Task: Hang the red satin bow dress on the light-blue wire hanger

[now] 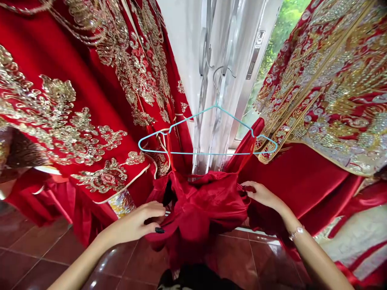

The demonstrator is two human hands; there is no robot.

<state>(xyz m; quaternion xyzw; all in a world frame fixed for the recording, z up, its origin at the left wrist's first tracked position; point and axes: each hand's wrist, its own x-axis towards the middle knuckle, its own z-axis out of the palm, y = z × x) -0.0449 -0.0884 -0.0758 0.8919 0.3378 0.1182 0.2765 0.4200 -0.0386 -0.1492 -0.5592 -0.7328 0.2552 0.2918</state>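
Note:
A red satin dress [208, 197] hangs by thin straps from a light blue wire hanger [208, 153] in front of me. The hanger's metal hook rises at the top, beside pale curtains. At the dress's left side is my left hand [139, 223], its fingers curved and the thumb, with a black nail, held apart from them. The fingertips reach the fabric edge, but I see no grip. My right hand [260, 193] has its fingers closed on the right side seam of the dress, near the top. Some of its fingertips are hidden by the cloth.
Red garments with gold embroidery [109, 177] hang on the left. Another red garment with dense gold and silver beading [341, 108] hangs on the right. Behind are a white curtain [178, 24] and a door frame with a latch [255, 56]. Dark red tiles [236, 257] cover the floor.

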